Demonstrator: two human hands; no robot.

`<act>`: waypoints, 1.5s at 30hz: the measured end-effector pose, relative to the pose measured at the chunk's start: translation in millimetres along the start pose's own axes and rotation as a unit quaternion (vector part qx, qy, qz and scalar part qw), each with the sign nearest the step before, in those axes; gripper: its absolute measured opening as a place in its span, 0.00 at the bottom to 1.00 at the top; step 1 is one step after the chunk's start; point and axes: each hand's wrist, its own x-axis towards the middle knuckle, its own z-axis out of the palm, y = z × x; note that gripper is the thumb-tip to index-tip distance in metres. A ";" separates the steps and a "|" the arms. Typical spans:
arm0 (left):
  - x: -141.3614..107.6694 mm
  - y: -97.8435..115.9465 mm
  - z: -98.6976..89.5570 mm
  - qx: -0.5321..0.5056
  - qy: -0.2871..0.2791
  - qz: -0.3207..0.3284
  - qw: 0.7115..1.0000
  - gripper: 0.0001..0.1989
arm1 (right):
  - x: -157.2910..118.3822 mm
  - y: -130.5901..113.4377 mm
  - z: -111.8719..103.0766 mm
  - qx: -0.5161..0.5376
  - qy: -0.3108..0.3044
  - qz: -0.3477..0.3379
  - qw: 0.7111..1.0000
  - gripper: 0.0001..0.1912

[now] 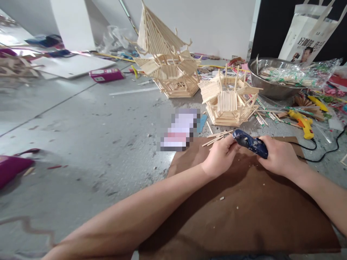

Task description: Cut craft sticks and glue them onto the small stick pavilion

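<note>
Dark blue tool (254,145), pale-streaked, perhaps glue-smeared

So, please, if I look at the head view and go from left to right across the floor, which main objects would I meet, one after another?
Purple pouch at the left edge → purple box → tall stick tower with pointed roof → smaller stick model → yellow glue gun.

Large stick pagoda (176,68) left, bowl (279,77) right, phone (180,130) before
</note>
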 end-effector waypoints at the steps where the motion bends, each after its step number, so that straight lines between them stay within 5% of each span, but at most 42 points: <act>1: 0.1 -0.3 0.5 -0.007 -0.002 0.001 1.000 0.08 | 0.1 -0.2 0.1 0.003 0.003 -0.005 1.000 0.18; 10: -1.6 8.4 2.2 -0.186 -0.003 -0.059 0.981 0.13 | -0.6 -1.1 -0.5 0.032 0.012 -0.020 0.999 0.21; 19: -0.8 11.3 0.7 -0.406 -0.070 -0.195 0.890 0.16 | 0.4 4.3 4.1 0.044 0.023 -0.053 0.997 0.22; 36: 1.3 12.0 -1.5 -0.422 -0.115 -0.238 0.867 0.16 | -0.3 4.2 2.7 0.038 0.007 -0.045 0.998 0.21; 45: 2.3 13.5 -1.7 -0.486 -0.123 -0.271 0.822 0.16 | 1.3 3.6 1.3 0.022 0.012 -0.047 0.999 0.22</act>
